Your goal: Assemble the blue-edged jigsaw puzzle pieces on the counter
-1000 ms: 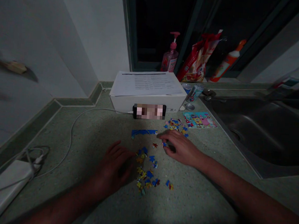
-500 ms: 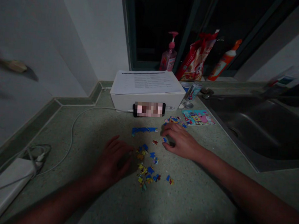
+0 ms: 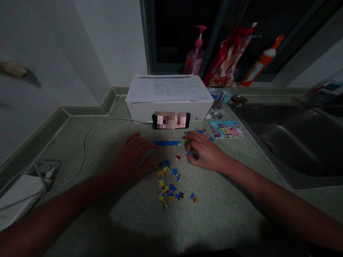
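Note:
A joined strip of blue jigsaw pieces point(image 3: 167, 143) lies on the counter below the phone. My left hand point(image 3: 134, 153) is at the strip's left end, fingers apart, with nothing visible in it. Right of the strip, my right hand point(image 3: 206, 150) has its thumb and index finger closed on a small blue-and-white puzzle piece point(image 3: 188, 153). Between the hands rests a loose red puzzle piece point(image 3: 178, 157). Nearer to me are scattered yellow and blue puzzle pieces point(image 3: 163, 186). Another pile of puzzle pieces point(image 3: 204, 133) is partly hidden behind my right hand.
A phone point(image 3: 171, 121) leans on a white box point(image 3: 169, 94) topped with paper. Its cable point(image 3: 84, 147) runs left to a white power strip point(image 3: 15, 197). A colourful picture card point(image 3: 228, 130) and a can point(image 3: 223, 99) stand near the sink point(image 3: 289, 180). Bottles line the window.
My left hand has moved forward to the left end of the blue strip. My right thumb and index finger have closed on the small piece. The view has tilted slightly down.

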A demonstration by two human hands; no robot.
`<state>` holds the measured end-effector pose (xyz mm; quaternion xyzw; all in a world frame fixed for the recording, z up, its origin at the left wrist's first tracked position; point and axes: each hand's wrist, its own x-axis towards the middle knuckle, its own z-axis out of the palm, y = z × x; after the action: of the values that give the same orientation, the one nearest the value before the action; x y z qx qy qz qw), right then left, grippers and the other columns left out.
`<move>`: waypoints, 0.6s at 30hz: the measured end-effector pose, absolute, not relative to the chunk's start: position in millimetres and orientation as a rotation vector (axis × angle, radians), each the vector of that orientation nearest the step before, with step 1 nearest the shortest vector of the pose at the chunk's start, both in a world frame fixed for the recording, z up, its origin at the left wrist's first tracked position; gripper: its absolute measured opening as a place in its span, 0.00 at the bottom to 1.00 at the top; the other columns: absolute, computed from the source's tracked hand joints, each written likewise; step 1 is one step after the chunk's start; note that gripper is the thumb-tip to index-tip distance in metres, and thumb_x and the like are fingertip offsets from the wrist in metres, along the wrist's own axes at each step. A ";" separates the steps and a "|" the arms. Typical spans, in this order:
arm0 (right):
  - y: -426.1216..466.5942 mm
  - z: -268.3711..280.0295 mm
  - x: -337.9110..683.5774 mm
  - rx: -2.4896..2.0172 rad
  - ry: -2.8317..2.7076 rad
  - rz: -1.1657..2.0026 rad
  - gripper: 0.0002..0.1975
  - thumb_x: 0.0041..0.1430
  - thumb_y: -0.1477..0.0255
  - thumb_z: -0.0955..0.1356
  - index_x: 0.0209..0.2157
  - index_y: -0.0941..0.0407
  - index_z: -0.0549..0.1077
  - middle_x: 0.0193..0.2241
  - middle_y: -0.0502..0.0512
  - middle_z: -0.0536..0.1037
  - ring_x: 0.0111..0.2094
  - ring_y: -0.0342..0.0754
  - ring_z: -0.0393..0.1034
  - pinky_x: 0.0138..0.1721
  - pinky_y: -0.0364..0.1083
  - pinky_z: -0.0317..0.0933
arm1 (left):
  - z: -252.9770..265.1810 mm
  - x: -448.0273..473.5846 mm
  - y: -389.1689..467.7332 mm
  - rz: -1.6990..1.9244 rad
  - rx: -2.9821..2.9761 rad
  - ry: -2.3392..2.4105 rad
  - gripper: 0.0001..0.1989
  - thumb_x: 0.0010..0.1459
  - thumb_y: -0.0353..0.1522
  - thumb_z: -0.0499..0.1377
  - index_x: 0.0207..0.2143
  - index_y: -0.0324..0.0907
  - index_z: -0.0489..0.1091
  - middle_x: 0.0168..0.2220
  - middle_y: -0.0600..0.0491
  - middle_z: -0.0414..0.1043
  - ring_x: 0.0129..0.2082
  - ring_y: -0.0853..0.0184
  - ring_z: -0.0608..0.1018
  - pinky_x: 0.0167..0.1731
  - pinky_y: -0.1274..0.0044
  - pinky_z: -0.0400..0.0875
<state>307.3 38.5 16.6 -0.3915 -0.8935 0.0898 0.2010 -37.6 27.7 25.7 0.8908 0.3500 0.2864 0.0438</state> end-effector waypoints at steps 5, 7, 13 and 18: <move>53.3 18.0 305.1 -1.094 -2.452 0.200 0.06 0.58 0.75 0.74 0.36 0.51 0.76 0.58 0.64 0.83 0.69 0.66 0.71 0.69 0.71 0.66 | 10.4 -32.0 58.4 0.879 2.708 1.192 0.15 0.67 0.31 0.61 0.55 0.47 0.76 0.51 0.49 0.84 0.54 0.55 0.83 0.71 0.51 0.68; 61.7 16.5 303.3 -1.093 -2.422 0.188 0.06 0.58 0.75 0.74 0.36 0.50 0.76 0.58 0.63 0.83 0.69 0.66 0.71 0.69 0.70 0.67 | 1.1 -32.0 60.6 0.782 2.732 1.171 0.15 0.66 0.31 0.62 0.55 0.48 0.76 0.51 0.49 0.84 0.54 0.55 0.83 0.71 0.51 0.67; 76.7 9.0 297.6 -1.085 -2.418 0.226 0.07 0.58 0.75 0.75 0.36 0.51 0.77 0.58 0.65 0.83 0.69 0.68 0.71 0.69 0.69 0.67 | -9.3 -32.6 56.8 0.718 2.750 1.097 0.16 0.68 0.31 0.61 0.57 0.48 0.76 0.57 0.47 0.81 0.60 0.53 0.80 0.70 0.50 0.68; 79.3 4.9 298.6 -1.087 -2.428 0.225 0.06 0.59 0.74 0.74 0.37 0.52 0.77 0.58 0.66 0.82 0.69 0.69 0.70 0.70 0.70 0.66 | -3.1 -27.9 55.8 0.612 2.747 1.057 0.14 0.72 0.33 0.60 0.58 0.46 0.76 0.61 0.46 0.79 0.62 0.53 0.77 0.67 0.53 0.71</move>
<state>298.6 79.3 4.9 -0.3959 -0.8842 0.0818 0.2338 -27.9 55.8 -3.1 0.9116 0.3508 0.2031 0.0677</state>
